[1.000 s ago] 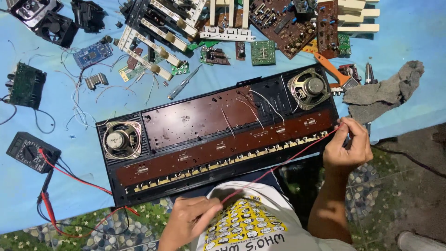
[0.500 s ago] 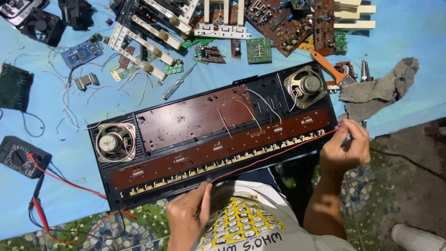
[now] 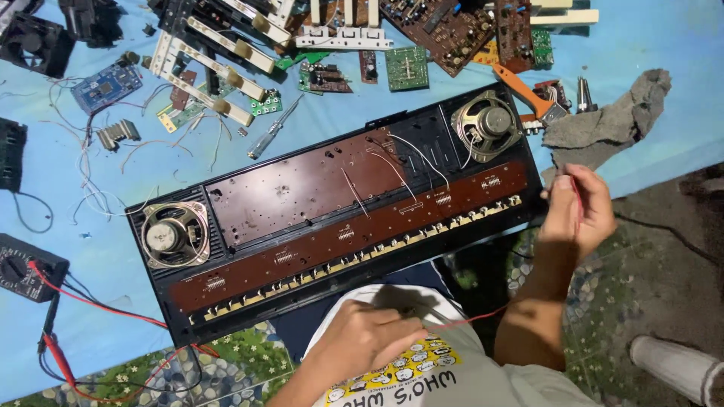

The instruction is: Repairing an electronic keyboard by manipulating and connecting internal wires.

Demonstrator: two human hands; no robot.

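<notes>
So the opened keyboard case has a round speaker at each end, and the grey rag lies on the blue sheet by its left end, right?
Not quite. The head view shows the grey rag by the case's right end, near the right-hand speaker. The other speaker does sit at the left end, on the blue sheet.

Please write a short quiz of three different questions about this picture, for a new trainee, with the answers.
1. True or false: the opened keyboard case holds two round speakers.
2. What does the right hand pinch? A) a screwdriver B) a red wire C) a grey cloth
3. Fill in: the multimeter lies at the ____ edge of the view.

Key
1. True: the left speaker and the right speaker.
2. B: the red wire runs down toward the left hand, which rests over the white shirt.
3. Left.
</notes>
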